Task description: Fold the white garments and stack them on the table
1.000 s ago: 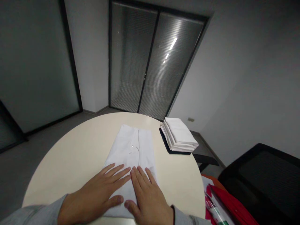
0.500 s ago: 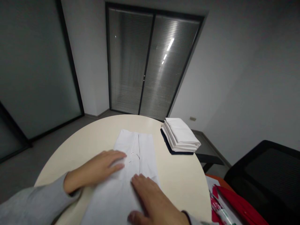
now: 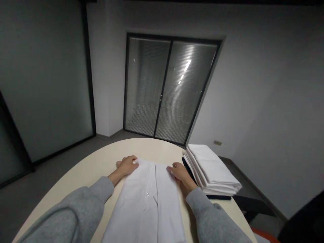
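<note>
A white garment (image 3: pixel 145 209) with a placket and a small button lies lengthwise on the round cream table (image 3: pixel 101 155). My left hand (image 3: pixel 126 165) pinches its far left corner between thumb and fingers. At the far right corner, my right hand (image 3: pixel 180 172) is closed on the edge in the same way. The garment's near end runs out of the bottom of the view. Close beside my right hand stands a stack of folded white cloth (image 3: pixel 212 167), with a dark folded cloth (image 3: pixel 219 196) at its bottom.
Beyond the table is a dark-framed glass door or window with blinds (image 3: pixel 146 94). A frosted glass panel (image 3: pixel 45 77) is on the left. Past the table's right edge, part of a black chair (image 3: pixel 303 219) and something orange (image 3: pixel 264 234) show.
Both hands have moved from lying on the middle of the garment to its far corners and have closed on them. The view has tilted up.
</note>
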Demonstrator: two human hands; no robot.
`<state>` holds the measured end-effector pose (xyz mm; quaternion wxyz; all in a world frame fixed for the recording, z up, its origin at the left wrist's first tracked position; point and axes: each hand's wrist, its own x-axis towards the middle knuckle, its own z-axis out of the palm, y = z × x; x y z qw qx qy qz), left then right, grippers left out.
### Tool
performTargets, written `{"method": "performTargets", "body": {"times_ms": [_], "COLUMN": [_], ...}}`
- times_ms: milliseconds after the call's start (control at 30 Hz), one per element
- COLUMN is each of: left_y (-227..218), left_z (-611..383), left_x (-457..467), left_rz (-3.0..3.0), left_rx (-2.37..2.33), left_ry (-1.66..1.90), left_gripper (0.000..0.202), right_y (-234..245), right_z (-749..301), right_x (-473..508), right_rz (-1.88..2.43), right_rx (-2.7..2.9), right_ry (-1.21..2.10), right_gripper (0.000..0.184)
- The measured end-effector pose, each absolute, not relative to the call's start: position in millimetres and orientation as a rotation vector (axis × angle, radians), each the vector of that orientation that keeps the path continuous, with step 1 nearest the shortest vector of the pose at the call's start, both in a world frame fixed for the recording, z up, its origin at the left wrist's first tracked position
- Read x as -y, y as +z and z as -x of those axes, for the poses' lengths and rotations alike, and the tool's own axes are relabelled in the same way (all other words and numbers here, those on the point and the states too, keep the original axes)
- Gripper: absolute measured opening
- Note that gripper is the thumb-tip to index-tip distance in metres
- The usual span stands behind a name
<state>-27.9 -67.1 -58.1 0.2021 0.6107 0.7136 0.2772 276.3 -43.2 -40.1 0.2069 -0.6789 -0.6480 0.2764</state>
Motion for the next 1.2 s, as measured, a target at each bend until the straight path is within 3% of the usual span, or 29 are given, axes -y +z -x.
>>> {"method": "performTargets", "body": {"times_ms": [100,300,467,633,900,1200], "left_y": [-59.8,-45.4,-12.0,9.0,-21.2,-15.0], "left_z": [29.1,27.1,34.3,43.8,46.2,36.9], "left_x": [60.7,66.5,82.7,138.3,259.8,287.4], "left_rz": [-1.662,-1.564,-1.645,-2.071,-2.534,-2.856], "left_rx": [-1.817,-1.465,-1.276,-1.348,-1.400,-1.498], "left_ry": [0.860,0.970,1.022,0.877,0.584,0.592], "left_gripper": [0.026,0.062,0.070,0.067,0.047,0.026], "right_y": [-50.3,-47.2,-24.6,-5.3,-21.8,-36.4], "right_z": [-278.9,-281.2,-283.6,-291.1,-309.4,-309.1], "right_x": [31.2,35.3,61.3,112.5,216.7,243.1], "right_rz": [1.880,1.742,1.573,1.327,1.080,1.038], "right_rx": [1.776,1.756,1.889,2.033,2.277,2.161], "right_ry": [0.930,1.104,1.138,0.948,0.629,0.688], "right_gripper": [0.024,0.023,0.016,0.003,0.027,0.023]}}
